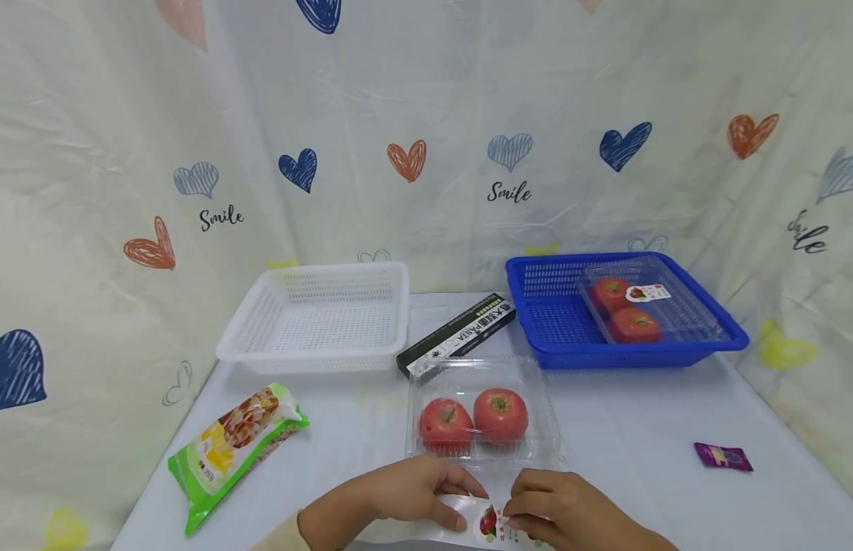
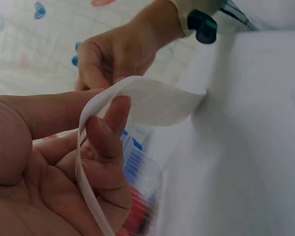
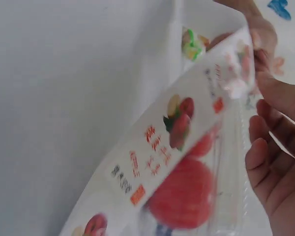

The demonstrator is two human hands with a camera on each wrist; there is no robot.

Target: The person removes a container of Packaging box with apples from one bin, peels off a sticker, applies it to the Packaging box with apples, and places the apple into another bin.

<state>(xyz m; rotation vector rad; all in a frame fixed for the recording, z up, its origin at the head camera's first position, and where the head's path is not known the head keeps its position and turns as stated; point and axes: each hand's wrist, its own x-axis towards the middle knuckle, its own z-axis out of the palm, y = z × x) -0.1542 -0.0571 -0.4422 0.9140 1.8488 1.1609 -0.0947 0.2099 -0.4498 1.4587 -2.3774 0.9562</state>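
My left hand pinches a white strip of printed stickers between thumb and fingers. In the left wrist view the pale back of the strip bends over those fingers. My right hand pinches the same strip from the other side, beside a sticker with a red fruit picture. The right wrist view shows the strip's printed face, with its far end curled near the thumb. Just beyond both hands sits a closed clear plastic box holding two red apples.
Behind the box lie a dark pasta box and a white basket. A blue basket at the back right holds another clear box of apples with a sticker. A green snack bag lies left, a small purple packet right.
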